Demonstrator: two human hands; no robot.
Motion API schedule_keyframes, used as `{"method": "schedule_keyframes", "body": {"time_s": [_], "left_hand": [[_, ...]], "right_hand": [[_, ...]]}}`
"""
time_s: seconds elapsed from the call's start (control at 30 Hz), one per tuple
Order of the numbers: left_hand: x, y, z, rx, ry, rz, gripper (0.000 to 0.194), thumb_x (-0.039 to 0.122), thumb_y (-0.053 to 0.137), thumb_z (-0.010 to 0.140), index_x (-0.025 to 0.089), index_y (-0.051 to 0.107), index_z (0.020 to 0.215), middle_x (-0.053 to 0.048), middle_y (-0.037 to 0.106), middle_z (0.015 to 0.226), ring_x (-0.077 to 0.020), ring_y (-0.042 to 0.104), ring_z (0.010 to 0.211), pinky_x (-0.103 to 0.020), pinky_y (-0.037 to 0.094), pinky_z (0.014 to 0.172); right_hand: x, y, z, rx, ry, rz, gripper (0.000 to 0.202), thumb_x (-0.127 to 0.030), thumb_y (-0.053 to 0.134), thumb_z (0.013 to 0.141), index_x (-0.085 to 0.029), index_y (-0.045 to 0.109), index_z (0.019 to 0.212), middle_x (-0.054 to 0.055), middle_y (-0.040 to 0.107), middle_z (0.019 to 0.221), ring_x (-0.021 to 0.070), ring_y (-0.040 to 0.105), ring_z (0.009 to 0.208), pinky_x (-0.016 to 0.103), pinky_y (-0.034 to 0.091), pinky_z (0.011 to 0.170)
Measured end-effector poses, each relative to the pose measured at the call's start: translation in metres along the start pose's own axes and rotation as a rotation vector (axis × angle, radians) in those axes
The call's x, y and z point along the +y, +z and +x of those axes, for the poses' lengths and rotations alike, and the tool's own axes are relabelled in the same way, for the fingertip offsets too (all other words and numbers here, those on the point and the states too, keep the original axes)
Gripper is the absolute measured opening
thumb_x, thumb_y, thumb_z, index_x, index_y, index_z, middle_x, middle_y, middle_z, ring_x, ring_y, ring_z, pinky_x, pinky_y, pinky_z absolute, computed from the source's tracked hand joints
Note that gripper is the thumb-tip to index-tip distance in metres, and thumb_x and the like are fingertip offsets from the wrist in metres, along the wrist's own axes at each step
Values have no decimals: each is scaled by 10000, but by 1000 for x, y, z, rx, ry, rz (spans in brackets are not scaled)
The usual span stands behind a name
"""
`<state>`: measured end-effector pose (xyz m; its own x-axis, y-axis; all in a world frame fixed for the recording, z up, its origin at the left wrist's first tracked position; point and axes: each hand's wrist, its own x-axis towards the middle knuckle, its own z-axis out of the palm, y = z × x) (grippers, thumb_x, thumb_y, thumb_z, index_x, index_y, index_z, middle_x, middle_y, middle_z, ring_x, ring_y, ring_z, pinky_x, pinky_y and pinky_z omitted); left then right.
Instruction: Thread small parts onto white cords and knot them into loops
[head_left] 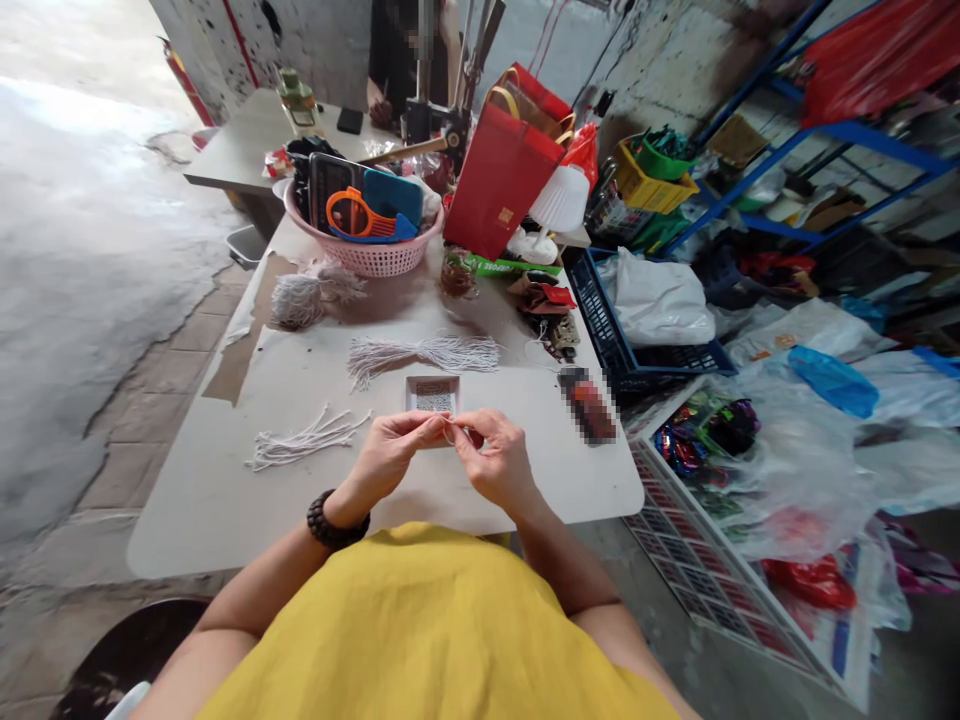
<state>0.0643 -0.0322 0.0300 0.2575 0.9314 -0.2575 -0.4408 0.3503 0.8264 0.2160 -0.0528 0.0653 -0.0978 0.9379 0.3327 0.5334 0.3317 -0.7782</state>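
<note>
Over the near part of a white table (pixel 577 475), two bare hands meet, and they are the middle of the clock here. The left hand (pixel 403 440) has its finger and thumb pressed together, and so does the right hand (pixel 493 450), both pinching a thin string (pixel 449 432) that is too small to see well. A little box (pixel 410 393) of tiny silvery bits is at twelve o'clock, and the hands hide its near side. Just past it lies a bundle of white strings (pixel 427 354). One more loose bunch (pixel 304 440) lies at nine o'clock, and a messy pile of strings (pixel 300 300) sits between ten and eleven. At eleven is a full pink basket (pixel 375 262). A tall red bag (pixel 499 175) stands a bit past twelve and blocks the view behind it, with a white lamp (pixel 561 198) at one. A blurred-out thing (pixel 589 405) lies at three. Off the table, a dark blue crate (pixel 592 315) is at two, and a white crate (pixel 697 555) is at four. Far off near twelve is another person (pixel 384 65), partly hidden by a metal pole (pixel 424 75).
</note>
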Motion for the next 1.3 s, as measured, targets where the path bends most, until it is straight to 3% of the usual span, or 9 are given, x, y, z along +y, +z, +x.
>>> {"method": "schedule_keyframes", "body": {"time_s": [0.83,1.03,1.17,1.3], "left_hand": [[7,1,-2,-79,-24,-32,303,410,851,643,149,788,783,-66,779,768,-157,705,709,-275,580,741],[8,0,-3,-77,-32,-7,306,417,852,639,151,781,773,-57,772,757,-155,692,712,-277,565,739],[8,-2,-3,-88,-34,40,296,425,835,664,163,779,790,-51,768,776,-151,675,731,-274,542,747],[9,-5,-4,-138,-43,128,269,418,819,690,168,777,780,-46,752,784,-137,637,739,-247,492,719]], "right_hand": [[0,-2,1,0,-128,-96,109,-181,559,846,-199,654,796,-2,599,645,128,522,595,250,442,586],[0,-4,1,-41,-122,-66,93,-167,570,847,-197,656,830,7,610,687,138,561,655,256,482,635],[-2,-12,3,-36,-126,-50,43,-206,639,830,-198,675,852,60,650,879,189,592,862,340,500,815],[5,-18,9,-87,-26,132,152,-286,600,898,-216,710,976,72,635,969,193,596,945,361,486,849]]}}
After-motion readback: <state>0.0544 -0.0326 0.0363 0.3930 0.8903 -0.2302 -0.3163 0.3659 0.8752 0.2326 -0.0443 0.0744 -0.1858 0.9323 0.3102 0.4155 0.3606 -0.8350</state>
